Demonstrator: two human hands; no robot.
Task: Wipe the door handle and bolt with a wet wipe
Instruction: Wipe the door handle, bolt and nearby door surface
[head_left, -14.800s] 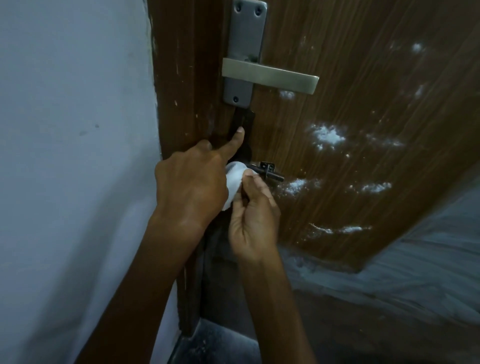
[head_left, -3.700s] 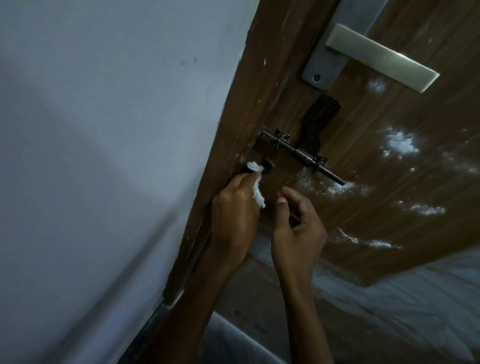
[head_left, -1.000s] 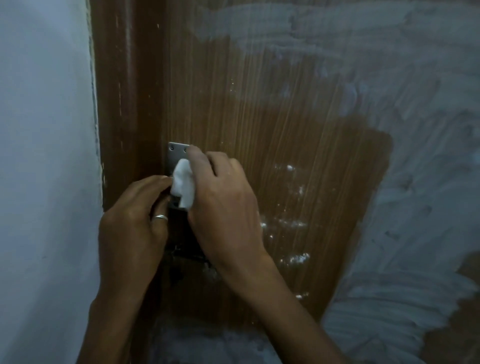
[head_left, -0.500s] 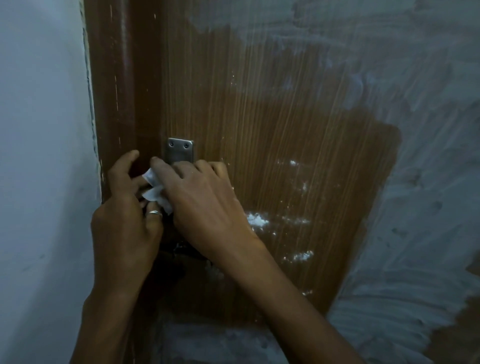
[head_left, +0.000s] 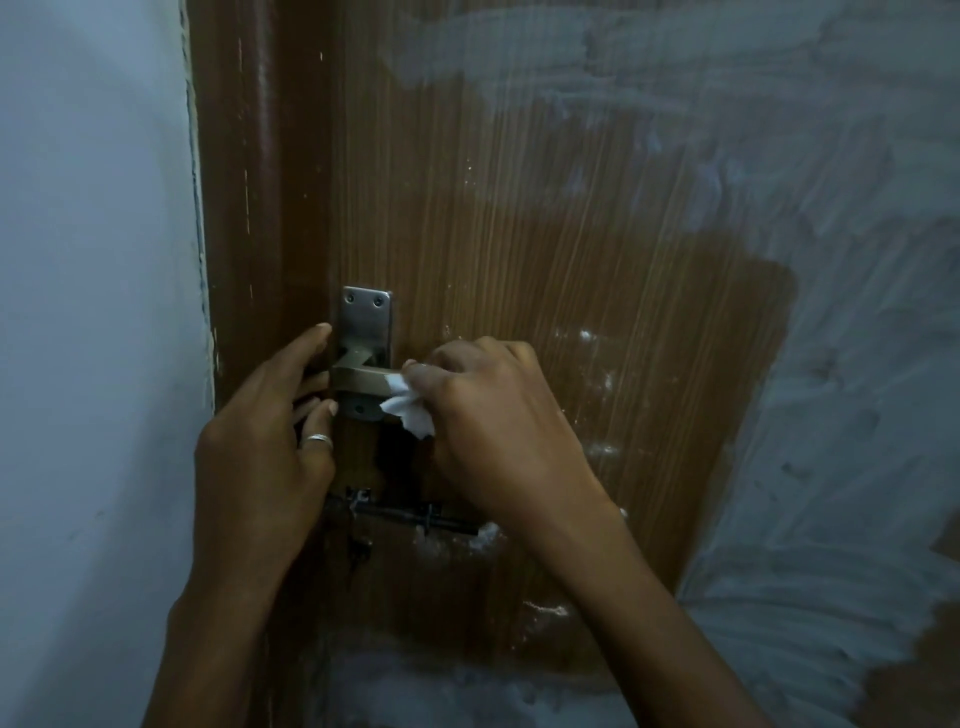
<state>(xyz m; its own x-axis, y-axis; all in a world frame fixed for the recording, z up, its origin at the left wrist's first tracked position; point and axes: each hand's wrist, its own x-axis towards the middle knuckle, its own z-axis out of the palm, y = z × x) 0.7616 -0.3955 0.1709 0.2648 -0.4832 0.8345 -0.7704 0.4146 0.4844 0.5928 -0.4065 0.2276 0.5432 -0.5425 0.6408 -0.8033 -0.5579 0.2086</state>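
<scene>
Brown wood-grain door (head_left: 545, 249), smeared with pale streaks, meets a white wall (head_left: 93, 260) at its left edge. One metal door handle (head_left: 358, 376) juts from its plate; the right hand (head_left: 493, 415) pinches a crumpled white wet wipe (head_left: 408, 408) against it. The left hand (head_left: 265, 447), fingers spread, rests beside the plate. One dark bolt (head_left: 410, 514) lies below.

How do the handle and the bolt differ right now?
The handle is pale, flat-sided metal; the bolt is a thin dark rod. The handle sits higher, the bolt below it. The right hand presses the wipe against the handle, covering its outer part; no hand touches the bolt. Both are mounted on the door near its left edge.
</scene>
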